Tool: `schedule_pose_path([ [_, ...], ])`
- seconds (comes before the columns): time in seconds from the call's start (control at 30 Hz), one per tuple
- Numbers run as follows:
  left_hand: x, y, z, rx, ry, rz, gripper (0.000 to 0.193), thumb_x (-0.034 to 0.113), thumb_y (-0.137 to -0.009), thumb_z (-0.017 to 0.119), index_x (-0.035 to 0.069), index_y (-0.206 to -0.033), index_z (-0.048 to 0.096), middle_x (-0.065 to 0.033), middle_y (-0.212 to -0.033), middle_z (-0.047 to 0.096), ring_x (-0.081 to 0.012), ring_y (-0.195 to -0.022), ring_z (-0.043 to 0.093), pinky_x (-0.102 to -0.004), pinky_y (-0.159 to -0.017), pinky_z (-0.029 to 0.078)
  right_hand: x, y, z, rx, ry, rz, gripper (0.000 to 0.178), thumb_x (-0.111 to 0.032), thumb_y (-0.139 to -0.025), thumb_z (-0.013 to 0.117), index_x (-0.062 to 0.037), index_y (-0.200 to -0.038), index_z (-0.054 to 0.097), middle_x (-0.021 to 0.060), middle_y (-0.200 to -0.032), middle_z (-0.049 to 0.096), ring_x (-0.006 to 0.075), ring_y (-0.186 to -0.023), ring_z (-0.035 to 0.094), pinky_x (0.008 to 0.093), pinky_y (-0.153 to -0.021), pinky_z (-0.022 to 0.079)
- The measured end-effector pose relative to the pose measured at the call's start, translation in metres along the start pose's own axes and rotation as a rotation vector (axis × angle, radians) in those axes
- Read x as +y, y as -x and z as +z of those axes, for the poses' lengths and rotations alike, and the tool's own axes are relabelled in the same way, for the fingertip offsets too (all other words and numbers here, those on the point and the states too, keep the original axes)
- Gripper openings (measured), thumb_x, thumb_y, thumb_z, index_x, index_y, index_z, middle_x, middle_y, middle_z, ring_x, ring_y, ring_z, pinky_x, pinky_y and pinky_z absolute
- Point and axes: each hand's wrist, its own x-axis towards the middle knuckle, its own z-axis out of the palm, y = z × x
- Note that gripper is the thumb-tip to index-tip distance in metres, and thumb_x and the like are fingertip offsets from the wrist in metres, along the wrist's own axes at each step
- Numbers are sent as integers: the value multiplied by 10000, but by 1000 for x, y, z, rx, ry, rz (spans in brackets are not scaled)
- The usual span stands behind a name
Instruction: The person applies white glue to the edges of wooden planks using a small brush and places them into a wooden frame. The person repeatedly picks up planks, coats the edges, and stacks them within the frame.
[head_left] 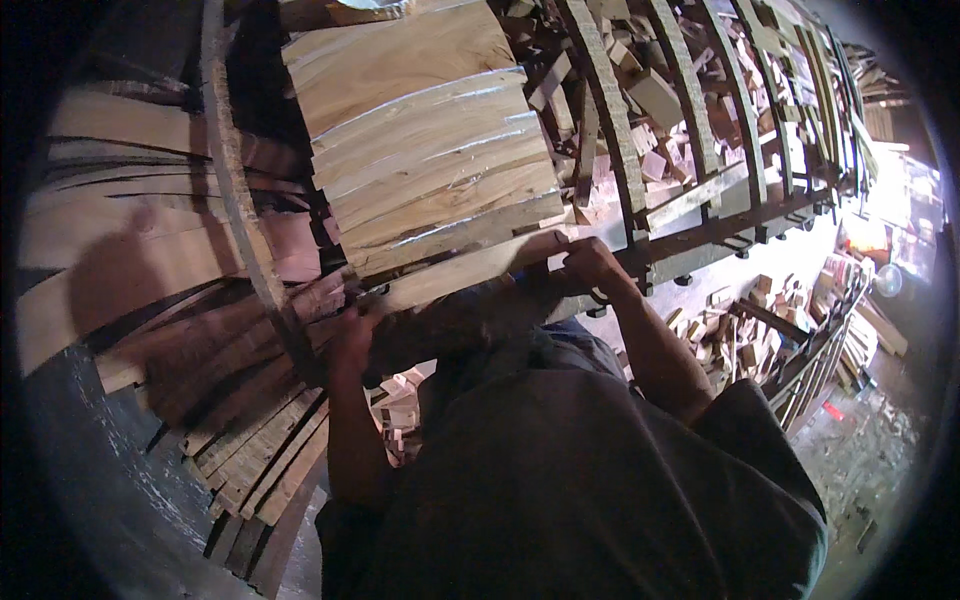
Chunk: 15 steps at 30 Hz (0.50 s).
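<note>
A pale wooden board (470, 268) runs along the near edge of a panel of planks (430, 130). White streaks that look like glue mark the seams between the planks. My left hand (356, 332) is closed at the board's left end, dim and partly in shadow. At the other end my right hand (590, 262) grips the board, fingers bent over its edge. The board lies close against the nearest plank; whether they touch all along I cannot tell.
Dark bars (607, 110) of a rack cross on the right, over a heap of wood offcuts (655, 100). Stacked planks (130, 240) lie at the left, behind an upright bar (235, 190). More offcuts (760, 330) are piled at the lower right.
</note>
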Motion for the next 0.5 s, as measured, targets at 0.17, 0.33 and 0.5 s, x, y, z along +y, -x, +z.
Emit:
schedule_pose_path([
  [0.17,-64,-60,15,-4,-565,-74,533,337,-881,594,-35,-1258,530,-233,-1168,625,-386,-1058,612,-430,-905,474,32,-23,12,84,-21,-69,248,-273,-741,646,-36,-792,693,213,-822,670,365,-804,664,450,-688,527],
  [0.33,-47,-61,27,0,-371,-23,661,396,-854,616,-25,-1341,467,-265,-1322,526,-408,-1227,505,-443,-1002,403,-8,-10,-3,80,-46,56,274,-252,-745,662,-32,-907,688,234,-849,669,385,-837,663,452,-703,533],
  [0.5,-53,-70,36,92,-455,-55,627,353,-823,651,-7,-1313,495,-272,-1245,578,-422,-1188,532,-448,-977,427,-9,-10,-9,28,-122,75,298,-205,-741,660,-43,-990,680,234,-928,674,372,-904,659,450,-741,535],
])
